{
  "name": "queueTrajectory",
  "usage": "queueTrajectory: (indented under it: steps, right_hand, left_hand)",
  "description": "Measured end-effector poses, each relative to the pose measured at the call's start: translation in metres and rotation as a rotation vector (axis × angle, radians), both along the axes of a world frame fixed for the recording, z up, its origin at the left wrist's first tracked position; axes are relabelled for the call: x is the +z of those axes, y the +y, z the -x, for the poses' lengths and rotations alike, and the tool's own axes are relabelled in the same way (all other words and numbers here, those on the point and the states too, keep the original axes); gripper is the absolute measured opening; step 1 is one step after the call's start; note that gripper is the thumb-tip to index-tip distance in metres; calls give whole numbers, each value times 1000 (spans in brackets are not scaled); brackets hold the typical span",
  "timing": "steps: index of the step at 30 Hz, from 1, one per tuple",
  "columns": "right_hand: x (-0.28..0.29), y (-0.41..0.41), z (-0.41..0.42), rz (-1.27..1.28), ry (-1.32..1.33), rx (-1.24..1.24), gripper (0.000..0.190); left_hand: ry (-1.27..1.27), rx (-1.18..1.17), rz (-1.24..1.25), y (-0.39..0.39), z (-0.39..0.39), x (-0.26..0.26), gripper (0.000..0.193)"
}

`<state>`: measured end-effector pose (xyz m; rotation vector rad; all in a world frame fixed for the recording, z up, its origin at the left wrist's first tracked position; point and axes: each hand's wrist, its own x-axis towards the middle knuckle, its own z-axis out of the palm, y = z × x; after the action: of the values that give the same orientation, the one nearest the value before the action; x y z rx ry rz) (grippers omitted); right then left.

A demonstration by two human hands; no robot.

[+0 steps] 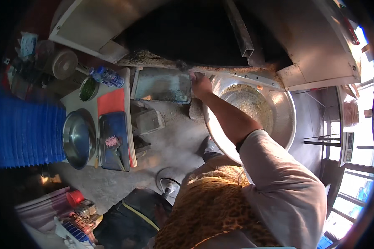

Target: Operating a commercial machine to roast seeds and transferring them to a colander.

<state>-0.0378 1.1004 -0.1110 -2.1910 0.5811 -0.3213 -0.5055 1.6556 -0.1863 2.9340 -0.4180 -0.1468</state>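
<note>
My right hand [202, 86] reaches forward to the crusted front edge of a large, dark-mouthed metal oven or cooker [205, 31]. The fingers are curled and partly hidden, beside a dark, ragged tuft [183, 64] on that edge; whether they grip it is unclear. Just left of the hand lies a shallow rectangular metal tray [162, 85]. Under my right forearm stands a wide, round metal basin [291, 124] with pale crumbly residue inside. My left hand is not in view. A patterned brown apron [212, 208] covers my front.
At left, a table holds a steel bowl [78, 140], a dark tray [113, 155] with a tool, a bowl of chopped greens [88, 89] and bottles [107, 76]. Stacked blue trays [31, 130] rise beyond. Concrete blocks [149, 121] and a black, yellow-striped fabric item [134, 214] are low down.
</note>
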Motion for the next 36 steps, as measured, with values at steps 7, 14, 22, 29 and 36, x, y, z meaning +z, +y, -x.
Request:
queueTrajectory:
  steps: [7, 14, 22, 29, 36]
  right_hand:
    - [-8, -29, -12, -326, -238, -340, 29]
    - [-4, -86, 94, -533, -156, -473, 29]
    - [1, -98, 88, -492, -51, -504, 22]
    - [4, -137, 153, -603, -73, -562, 22]
    - [16, -161, 142, -509, -37, -480, 23]
  left_hand:
    - [309, 29, 141, 19, -82, -23, 74]
    - [418, -124, 200, 32, -221, -49, 73]
    - [469, -293, 173, 26, -351, -51, 73]
    - [512, -325, 149, 11, -371, -47, 72]
    - [540, -360, 136, -15, -374, -48, 72]
